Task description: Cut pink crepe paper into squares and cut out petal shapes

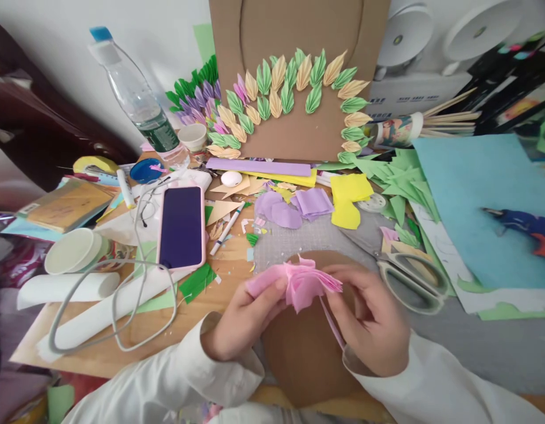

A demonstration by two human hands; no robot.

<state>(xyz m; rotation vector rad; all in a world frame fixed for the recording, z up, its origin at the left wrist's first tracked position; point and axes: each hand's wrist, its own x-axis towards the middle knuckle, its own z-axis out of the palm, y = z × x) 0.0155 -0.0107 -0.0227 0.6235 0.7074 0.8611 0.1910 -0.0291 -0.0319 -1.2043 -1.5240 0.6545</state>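
Observation:
Between my two hands is a pink crepe paper flower (301, 285) with ruffled layers. My left hand (257, 312) pinches its rolled left side between thumb and fingers. With thumb and fingertips, my right hand (372, 315) grips the layered edge on the right. A thin pinkish strip hangs down from near the right fingertips. Below both hands lies a brown cardboard piece (299, 359) with a rounded edge. To the right of my right hand rest large scissors (414, 277) with pale handles.
Behind stands a brown board (294, 135) with green, peach and pink paper leaves. A phone (181, 227), looped cable (118, 318) and water bottle (140, 100) are at left. Purple paper (314, 203) and yellow paper (349, 197) lie mid-table. A glue gun (524, 224) rests on blue paper (471, 176).

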